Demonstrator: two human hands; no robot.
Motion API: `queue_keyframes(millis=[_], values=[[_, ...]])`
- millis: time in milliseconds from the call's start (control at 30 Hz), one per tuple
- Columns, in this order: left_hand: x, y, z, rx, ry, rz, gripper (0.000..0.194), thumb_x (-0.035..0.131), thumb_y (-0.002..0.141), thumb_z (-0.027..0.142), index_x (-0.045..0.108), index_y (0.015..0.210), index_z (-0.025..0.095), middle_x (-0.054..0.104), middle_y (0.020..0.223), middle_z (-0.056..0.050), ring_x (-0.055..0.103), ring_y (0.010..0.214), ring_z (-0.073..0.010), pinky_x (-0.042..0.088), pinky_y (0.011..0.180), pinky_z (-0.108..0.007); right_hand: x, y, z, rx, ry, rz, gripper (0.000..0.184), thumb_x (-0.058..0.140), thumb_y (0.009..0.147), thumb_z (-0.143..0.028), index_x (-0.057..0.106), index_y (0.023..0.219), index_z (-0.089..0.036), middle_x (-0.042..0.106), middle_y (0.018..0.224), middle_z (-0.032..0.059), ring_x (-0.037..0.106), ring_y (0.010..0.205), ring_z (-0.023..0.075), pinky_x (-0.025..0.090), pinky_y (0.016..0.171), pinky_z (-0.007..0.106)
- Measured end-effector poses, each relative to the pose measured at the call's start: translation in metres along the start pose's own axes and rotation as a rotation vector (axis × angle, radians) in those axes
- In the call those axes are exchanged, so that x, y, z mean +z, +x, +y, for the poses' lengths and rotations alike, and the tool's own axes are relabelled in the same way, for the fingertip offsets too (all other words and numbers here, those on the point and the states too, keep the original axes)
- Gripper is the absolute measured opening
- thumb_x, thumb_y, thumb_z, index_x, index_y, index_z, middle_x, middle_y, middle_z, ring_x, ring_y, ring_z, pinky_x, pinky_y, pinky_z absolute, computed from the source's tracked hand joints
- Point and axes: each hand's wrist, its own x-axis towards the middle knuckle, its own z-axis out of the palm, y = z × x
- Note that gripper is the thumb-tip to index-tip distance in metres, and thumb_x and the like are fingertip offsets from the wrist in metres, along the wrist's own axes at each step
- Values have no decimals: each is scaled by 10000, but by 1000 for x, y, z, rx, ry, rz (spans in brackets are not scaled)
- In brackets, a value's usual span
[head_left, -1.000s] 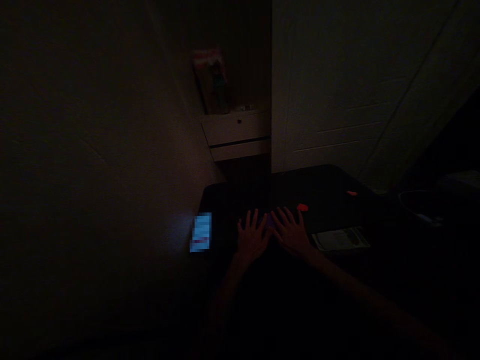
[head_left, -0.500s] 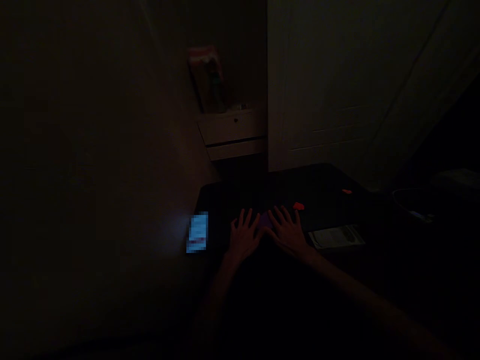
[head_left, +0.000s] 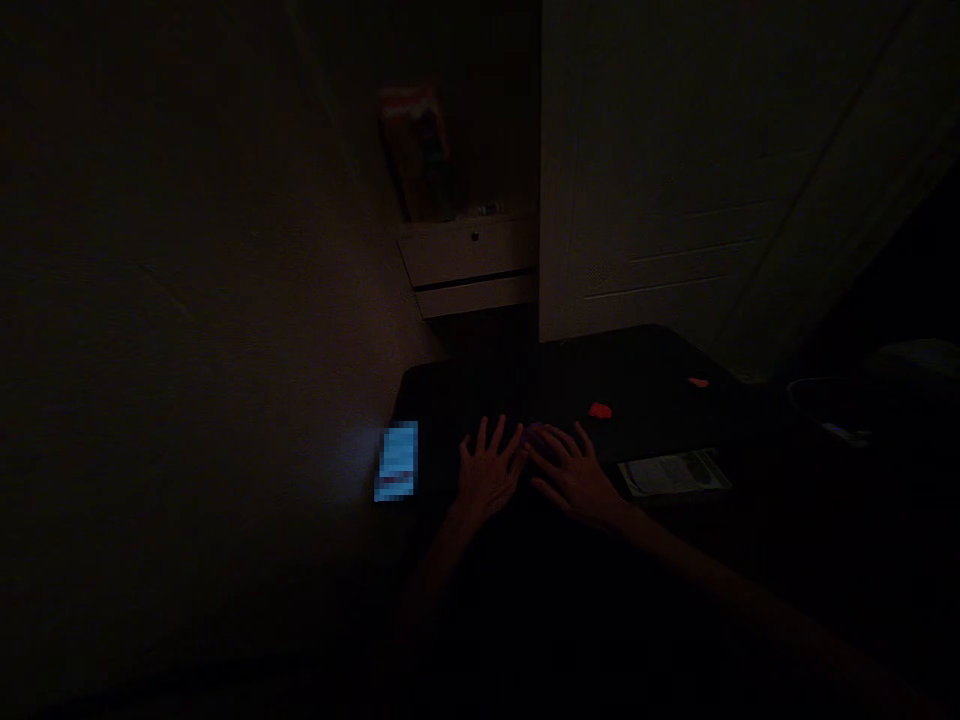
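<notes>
In dim light, a small purple piece [head_left: 534, 434] lies on a dark table [head_left: 495, 385], partly covered by my fingers; what it is made of I cannot tell. My left hand [head_left: 489, 475] rests at its left side, palm down, fingers spread. Over its right side reaches my right hand [head_left: 579, 478], fingers stretched out and touching it. Beyond the right hand sits a small orange-red lump [head_left: 600, 411], with a flatter orange-red piece [head_left: 698, 382] farther right.
A lit screen [head_left: 397, 462], blurred into blocks, stands at the table's left edge beside the wall [head_left: 225, 380]. Right of my hands lies a flat printed packet or sheet [head_left: 675, 472]. A pale cable [head_left: 806, 400] curves at the far right. Behind are drawers [head_left: 465, 260] and a panelled door [head_left: 645, 200].
My right hand has shifted its fingers left over the purple piece, which looks more covered and rumpled. My left hand has stayed nearly in place.
</notes>
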Motion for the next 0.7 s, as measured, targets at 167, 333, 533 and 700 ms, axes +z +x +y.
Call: queue_keyframes(millis=[167,333,533,700], values=[[-3,-3,-2,-11,-35,19,530,252,1049,447,298,1573,377,303,1656,-5,238,1525,-314,317,1136,-600,-1,0,-2,26,-6,3,500,487,1013,-479,498,1483,-309,354,1622,130,310,1475,343,117,1182,685],[-6,-10,-12,-41,-174,95,497,219,1068,313,409,1526,345,434,1590,3,378,1446,-222,363,1135,-470,-3,5,-5,32,-4,-5,459,504,1009,-477,557,1434,-313,404,1590,134,325,1467,340,147,1186,660],[-2,-20,-12,53,-264,151,413,334,1059,299,615,1359,263,634,1396,-40,498,1323,-210,391,1107,-442,-3,7,-9,35,-1,14,489,480,1012,-504,560,1433,-269,485,1506,167,322,1464,335,142,1194,646],[4,-27,-7,108,-233,163,381,408,1044,340,629,1336,237,659,1357,-52,509,1304,-229,394,1088,-451,-4,4,-12,21,31,3,553,473,1004,-536,510,1474,-248,568,1423,151,389,1405,334,94,1199,662]])
